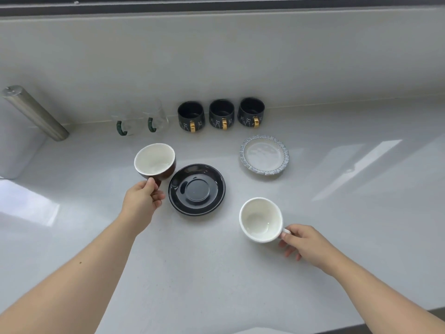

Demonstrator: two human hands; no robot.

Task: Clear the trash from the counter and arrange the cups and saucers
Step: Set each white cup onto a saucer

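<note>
My left hand grips the handle of a brown cup with a white inside, held just left of a black saucer on the counter. My right hand holds a white cup by its handle, to the right of the black saucer and nearer than a pale saucer with a blue rim. Whether either cup touches the counter I cannot tell. Both cups look empty.
Along the back wall stand two clear glass mugs with green handles and three dark mugs with gold handles. A metal cylinder leans over a white box at the far left. The counter's front edge runs lower right.
</note>
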